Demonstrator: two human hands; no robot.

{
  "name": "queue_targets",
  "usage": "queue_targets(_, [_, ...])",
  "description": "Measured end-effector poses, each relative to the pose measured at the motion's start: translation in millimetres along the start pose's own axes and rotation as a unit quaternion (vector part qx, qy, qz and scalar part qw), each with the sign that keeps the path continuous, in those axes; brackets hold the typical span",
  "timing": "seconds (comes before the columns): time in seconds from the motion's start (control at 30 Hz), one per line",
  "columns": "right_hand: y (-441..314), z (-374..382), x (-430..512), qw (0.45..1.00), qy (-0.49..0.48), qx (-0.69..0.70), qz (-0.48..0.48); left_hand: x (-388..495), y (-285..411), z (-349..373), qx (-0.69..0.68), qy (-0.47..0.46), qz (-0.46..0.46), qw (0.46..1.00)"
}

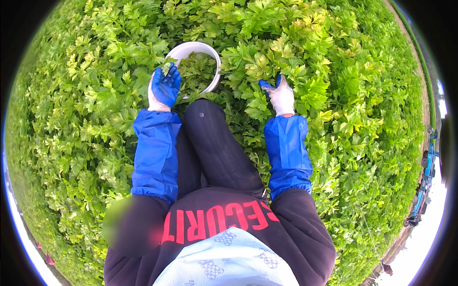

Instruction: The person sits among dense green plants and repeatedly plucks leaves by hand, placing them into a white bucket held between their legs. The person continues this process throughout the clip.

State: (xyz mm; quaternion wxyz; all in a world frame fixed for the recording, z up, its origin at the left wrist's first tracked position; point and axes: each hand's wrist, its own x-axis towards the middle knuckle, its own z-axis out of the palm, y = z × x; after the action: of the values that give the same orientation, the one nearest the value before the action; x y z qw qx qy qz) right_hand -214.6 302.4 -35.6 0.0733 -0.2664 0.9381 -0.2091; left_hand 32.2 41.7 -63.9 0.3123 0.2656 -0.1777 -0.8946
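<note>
Both my hands wear white knit gloves with blue coated palms, below blue sleeve covers. My left hand [165, 87] is palm up at the left rim of a white plastic bucket [215, 80], its fingers curled round a small celery-like leaf [166, 68]. Cut green leaves [198, 69] lie inside the bucket, which stands among the plants just beyond my knees. To the right of the bucket, my right hand [278, 93] reaches into leafy plants [264, 68]; its thumb and a finger are spread apart, and the leaves hide its other fingertips.
Dense leafy plants [107, 85] surround me on all sides. My bent knees [205, 114] are close behind the bucket. Far off at the right edge, a blue vehicle or farm machine [425, 178] stands by a dirt strip [425, 107].
</note>
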Motion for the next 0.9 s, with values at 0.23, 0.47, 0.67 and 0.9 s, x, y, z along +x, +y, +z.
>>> queue_targets(0.23, [15, 18, 4, 0.988, 0.042, 0.149, -0.027, -1, 2, 0, -0.001, -0.008, -0.001, 1.0])
queue_targets(0.47, [10, -5, -29, 0.988, 0.093, -0.066, -0.108, -2, 0, 0, 0.001, -0.005, 0.009, 1.0])
queue_targets(0.67, [18, -11, -46, 0.982, 0.085, -0.123, -0.116, 0, 0, -1, 0.006, -0.005, 0.011, 1.0])
queue_targets(0.9, [37, 1, -49, 0.911, 0.013, 0.393, 0.128, -1, 0, 1, 0.0, -0.018, 0.003, 1.0])
